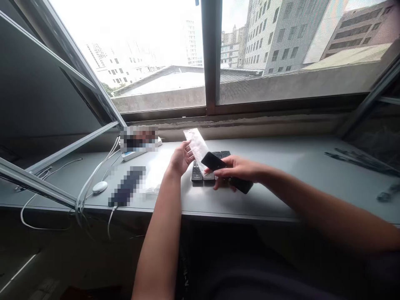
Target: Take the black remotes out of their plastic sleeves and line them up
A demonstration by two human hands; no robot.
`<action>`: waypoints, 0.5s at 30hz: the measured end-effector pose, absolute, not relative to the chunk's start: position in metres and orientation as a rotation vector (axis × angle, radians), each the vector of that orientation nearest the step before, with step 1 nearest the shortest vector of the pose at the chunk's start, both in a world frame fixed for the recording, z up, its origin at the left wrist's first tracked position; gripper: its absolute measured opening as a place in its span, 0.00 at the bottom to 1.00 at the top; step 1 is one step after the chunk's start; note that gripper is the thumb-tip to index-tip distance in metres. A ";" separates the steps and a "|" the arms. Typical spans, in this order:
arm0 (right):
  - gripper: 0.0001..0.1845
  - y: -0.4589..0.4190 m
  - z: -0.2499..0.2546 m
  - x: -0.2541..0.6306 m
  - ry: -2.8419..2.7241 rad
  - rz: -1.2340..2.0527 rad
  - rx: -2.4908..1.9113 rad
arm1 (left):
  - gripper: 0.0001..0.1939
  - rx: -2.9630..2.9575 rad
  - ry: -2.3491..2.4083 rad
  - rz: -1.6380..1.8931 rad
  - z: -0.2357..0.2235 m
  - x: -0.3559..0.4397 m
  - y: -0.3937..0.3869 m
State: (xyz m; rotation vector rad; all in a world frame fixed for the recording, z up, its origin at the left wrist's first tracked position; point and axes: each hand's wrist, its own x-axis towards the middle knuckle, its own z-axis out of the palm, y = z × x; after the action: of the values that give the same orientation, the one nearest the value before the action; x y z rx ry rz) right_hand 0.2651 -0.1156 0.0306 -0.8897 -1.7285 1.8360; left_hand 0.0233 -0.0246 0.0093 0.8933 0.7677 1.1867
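Note:
My left hand grips a whitish translucent plastic bag by its left side, fingers curled behind it. My right hand is closed round a black remote control, which slants across the palm with its smooth side up. The far end of the remote overlaps the lower part of the bag; I cannot tell whether it is inside or in front. Beneath both hands, several black remotes with buttons lie side by side on the grey table, partly covered by the bag and my right hand.
Left of my forearm lie clear plastic bags and a blurred-out dark object. A white power strip, a round white device and white cables sit further left. Metal frame bars rise there. Behind is a window.

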 end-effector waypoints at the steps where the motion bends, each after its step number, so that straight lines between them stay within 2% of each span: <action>1: 0.31 -0.115 0.030 0.265 -1.689 1.826 -0.903 | 0.17 0.913 0.799 1.152 0.008 0.025 -0.026; 3: 0.30 -0.114 0.030 0.264 -1.634 1.818 -0.913 | 0.20 0.960 0.862 1.142 0.005 0.027 -0.026; 8: 0.25 -0.112 0.030 0.265 -1.606 1.774 -0.865 | 0.22 1.203 1.210 1.245 0.007 0.008 -0.017; 11: 0.23 -0.111 0.029 0.265 -1.608 1.766 -0.821 | 0.32 1.487 1.439 1.216 0.021 -0.029 -0.008; 15: 0.26 -0.112 0.026 0.265 -1.579 1.781 -0.821 | 0.38 1.701 1.728 1.016 0.040 -0.088 0.000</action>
State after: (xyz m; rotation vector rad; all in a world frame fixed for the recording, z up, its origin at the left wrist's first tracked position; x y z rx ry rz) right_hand 0.2653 -0.1118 0.0259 -0.8207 -1.5788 1.7807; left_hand -0.0875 0.0005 0.0402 1.7015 1.7285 1.0161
